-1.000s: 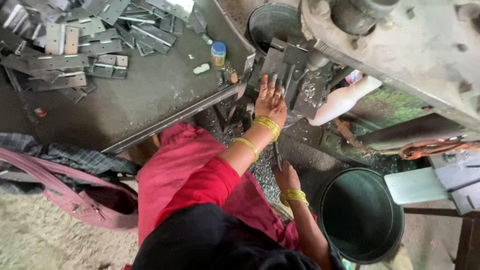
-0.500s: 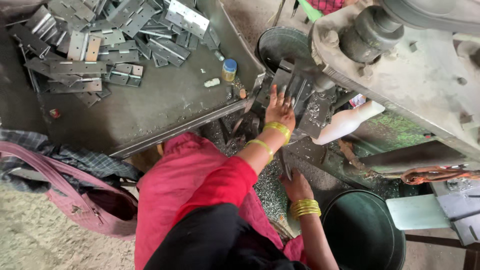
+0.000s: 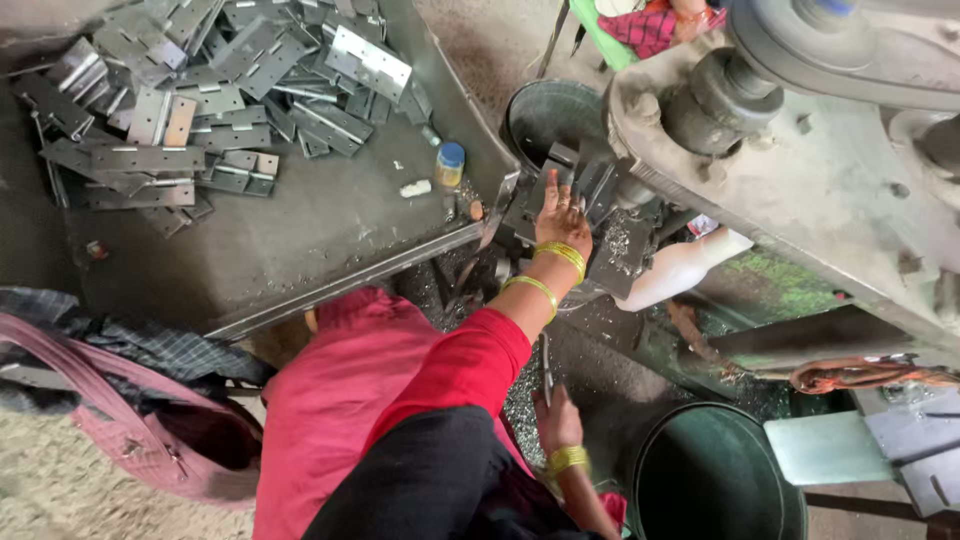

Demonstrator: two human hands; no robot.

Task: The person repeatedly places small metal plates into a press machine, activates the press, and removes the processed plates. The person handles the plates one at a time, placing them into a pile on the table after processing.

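Observation:
My left hand (image 3: pixel 560 222) reaches out from a red sleeve, with yellow bangles at the wrist. It lies flat on the grey metal plates (image 3: pixel 592 188) stacked at the bed of a big grey press machine (image 3: pixel 820 180); its fingers are straight and I see no grip. Lower down, near my lap, my right hand (image 3: pixel 556 420) is closed around a thin upright metal rod (image 3: pixel 546 362). Metal shavings (image 3: pixel 520 400) cover the ground between the two hands.
A steel table (image 3: pixel 330 225) on the left bears a heap of hinge plates (image 3: pixel 200 90) and a small blue-capped bottle (image 3: pixel 450 165). One dark bucket (image 3: pixel 545 115) stands behind the press, another (image 3: pixel 715 480) by my right side. A pink bag (image 3: pixel 130 430) lies at the left.
The fingers of my left hand have drawn together on the plates. My right hand has shifted a little left, still on the rod. The view has tilted toward the machine.

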